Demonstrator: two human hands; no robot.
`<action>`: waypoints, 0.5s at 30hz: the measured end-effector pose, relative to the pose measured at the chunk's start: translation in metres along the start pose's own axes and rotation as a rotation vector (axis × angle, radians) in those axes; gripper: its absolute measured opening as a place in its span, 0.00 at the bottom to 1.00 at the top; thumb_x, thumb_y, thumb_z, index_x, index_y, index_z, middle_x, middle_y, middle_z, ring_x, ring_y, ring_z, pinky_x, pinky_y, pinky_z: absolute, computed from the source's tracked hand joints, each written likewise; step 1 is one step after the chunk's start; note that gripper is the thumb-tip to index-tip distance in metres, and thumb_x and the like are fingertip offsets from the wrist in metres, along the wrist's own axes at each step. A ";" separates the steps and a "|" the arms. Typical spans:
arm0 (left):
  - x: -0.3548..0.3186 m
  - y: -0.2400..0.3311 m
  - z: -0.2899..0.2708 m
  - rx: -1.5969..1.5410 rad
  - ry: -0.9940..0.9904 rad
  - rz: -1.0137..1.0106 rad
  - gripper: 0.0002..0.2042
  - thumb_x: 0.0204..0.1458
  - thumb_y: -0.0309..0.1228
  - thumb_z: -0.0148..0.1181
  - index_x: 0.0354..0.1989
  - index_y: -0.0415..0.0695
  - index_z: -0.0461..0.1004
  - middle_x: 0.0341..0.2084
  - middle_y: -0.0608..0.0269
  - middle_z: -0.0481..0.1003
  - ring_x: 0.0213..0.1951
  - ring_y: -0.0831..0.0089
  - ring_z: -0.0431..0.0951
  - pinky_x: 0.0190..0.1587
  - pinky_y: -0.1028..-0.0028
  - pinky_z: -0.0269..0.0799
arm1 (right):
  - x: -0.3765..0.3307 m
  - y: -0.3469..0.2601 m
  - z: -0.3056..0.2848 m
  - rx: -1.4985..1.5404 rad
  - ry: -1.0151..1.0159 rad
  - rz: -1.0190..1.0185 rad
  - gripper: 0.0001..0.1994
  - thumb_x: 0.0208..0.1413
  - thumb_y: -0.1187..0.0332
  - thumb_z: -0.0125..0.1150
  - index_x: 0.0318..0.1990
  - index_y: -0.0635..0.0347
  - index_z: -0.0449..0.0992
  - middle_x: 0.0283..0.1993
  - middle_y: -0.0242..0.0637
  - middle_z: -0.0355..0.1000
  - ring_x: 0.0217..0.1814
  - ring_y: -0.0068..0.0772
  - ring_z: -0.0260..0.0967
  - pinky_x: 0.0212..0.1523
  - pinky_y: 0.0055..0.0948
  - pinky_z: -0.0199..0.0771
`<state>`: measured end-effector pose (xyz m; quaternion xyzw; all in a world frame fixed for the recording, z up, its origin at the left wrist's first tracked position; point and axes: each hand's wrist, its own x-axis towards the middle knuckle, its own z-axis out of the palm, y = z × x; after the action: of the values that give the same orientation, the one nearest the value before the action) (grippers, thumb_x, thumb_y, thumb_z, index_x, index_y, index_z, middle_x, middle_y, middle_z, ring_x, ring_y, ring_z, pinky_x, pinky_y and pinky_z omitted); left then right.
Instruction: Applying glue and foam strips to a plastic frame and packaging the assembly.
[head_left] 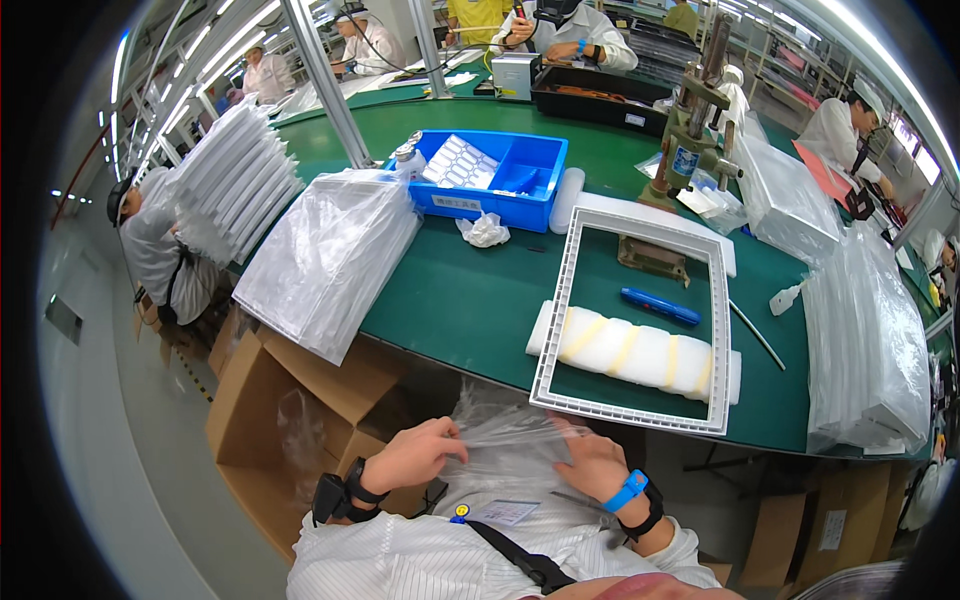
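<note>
Between my hands, just in front of the bench's near edge, a clear plastic bag (510, 436) is stretched and wrinkled. My left hand (424, 447) pinches its left side with bent fingers. On the other side, my right hand (592, 462) grips the film, with some of its fingers hidden behind the plastic. A white rectangular frame (630, 414) lies on the green bench beyond my right hand, its near edge resting on a white foam roll (640, 348) banded with yellow strips. Inside the frame's opening are a blue pen-shaped tool (660, 306) and a metal base plate (652, 260).
Plastic-wrapped stacks stand at left (325, 250) and right (865, 340). A blue divided bin (535, 212), crumpled tissue (484, 230), arm press (688, 150), thin rod (757, 335) and small bottle (785, 299) occupy the bench. An open cardboard box (250, 400) sits below left. Co-workers work around.
</note>
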<state>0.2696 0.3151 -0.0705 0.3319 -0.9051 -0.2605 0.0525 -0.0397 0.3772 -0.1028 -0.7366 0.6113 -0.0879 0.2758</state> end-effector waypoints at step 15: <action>0.001 0.014 -0.023 0.005 0.539 -0.364 0.33 0.42 0.09 0.48 0.61 0.44 0.69 0.37 0.58 0.68 0.32 0.67 0.70 0.34 0.74 0.68 | -0.012 -0.013 -0.021 0.176 0.160 -0.035 0.28 0.55 0.63 0.61 0.64 0.58 0.63 0.64 0.50 0.65 0.45 0.51 0.76 0.43 0.42 0.78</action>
<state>0.2667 0.3130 -0.0435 0.5454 -0.7851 -0.1658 0.2422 -0.0411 0.3837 -0.0759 -0.7106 0.6086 -0.2045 0.2879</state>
